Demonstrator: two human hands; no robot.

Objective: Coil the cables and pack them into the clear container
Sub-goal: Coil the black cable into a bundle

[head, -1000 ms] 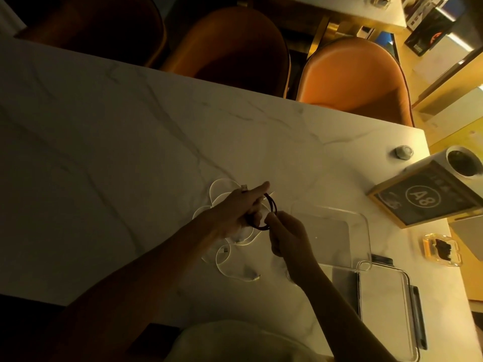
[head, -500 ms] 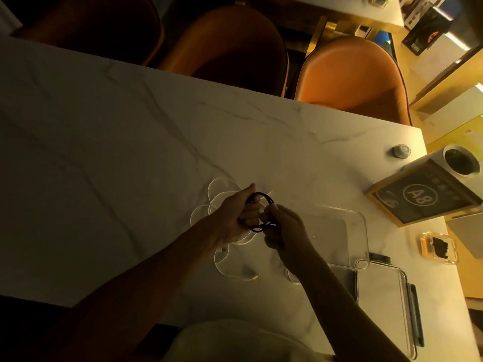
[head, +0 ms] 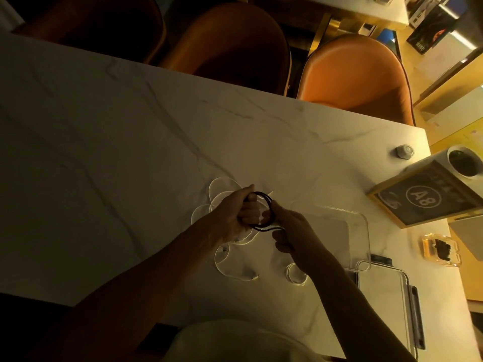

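A black cable is wound into a small coil at the middle of the marble table. My left hand grips the coil with curled fingers through the loop. My right hand pinches the coil's right side, where a loose strand trails. A white cable lies in loose loops on the table under and left of my hands. The clear container sits open just right of my right hand, partly hidden by my arm. Its clear lid lies nearer to me.
A framed sign marked A8 stands at the right edge beside a white cup. A small clear box with something dark and a small round grey object lie nearby. Orange chairs line the far side.
My left forefinger, stretched out a second ago, has curled round the black coil. My right hand has closed in onto the coil's right side. The coil looks a turn fuller.
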